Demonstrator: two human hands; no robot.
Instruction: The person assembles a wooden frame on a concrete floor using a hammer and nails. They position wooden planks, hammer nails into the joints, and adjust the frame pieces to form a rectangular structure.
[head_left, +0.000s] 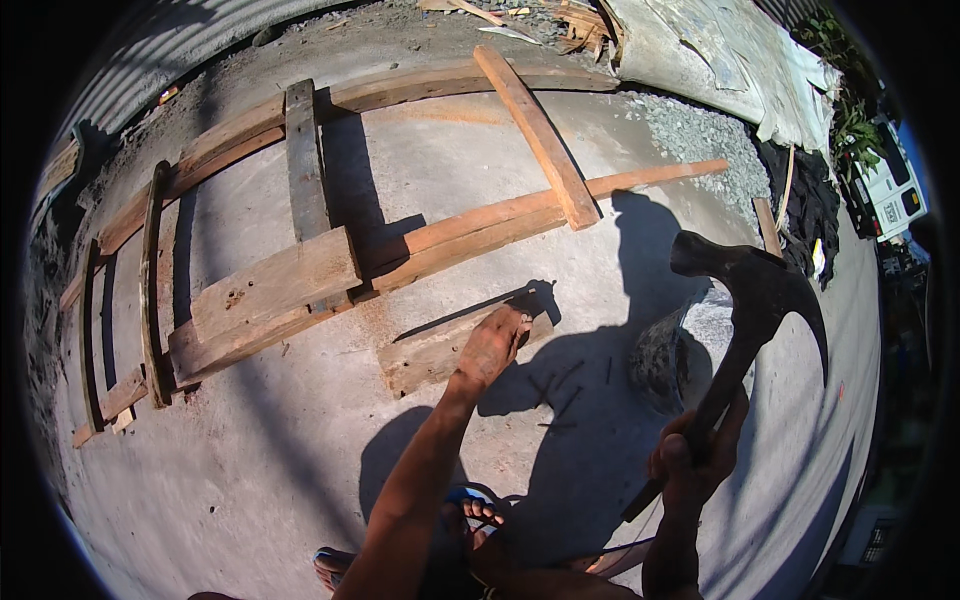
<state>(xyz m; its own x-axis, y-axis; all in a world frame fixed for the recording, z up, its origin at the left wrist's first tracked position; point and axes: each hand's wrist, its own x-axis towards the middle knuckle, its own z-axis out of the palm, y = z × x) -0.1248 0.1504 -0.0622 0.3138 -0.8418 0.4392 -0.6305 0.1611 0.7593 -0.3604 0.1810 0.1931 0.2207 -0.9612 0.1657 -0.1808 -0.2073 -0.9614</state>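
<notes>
In my right hand (698,455), raised at the right, is a claw hammer (745,310); the fingers wrap round its handle and the head points up. My left hand (492,345) is closed at the right end of a short wooden board (430,360) on the concrete. The fingertips press together at the board's upper edge; whether they also pinch something small is hidden. Several dark nails (560,390) lie loose on the concrete just right of that board. Beyond the left hand lies a wooden frame (470,230) of long beams and crosspieces.
A short thick plank (275,280) rests on the frame's near beam. A loose crosspiece (540,140) spans the frame's right part. Right of the nails sits a bucket (660,360). Gravel (700,140) and a pale sheet (725,60) lie at the far right. My feet (475,515) are close below.
</notes>
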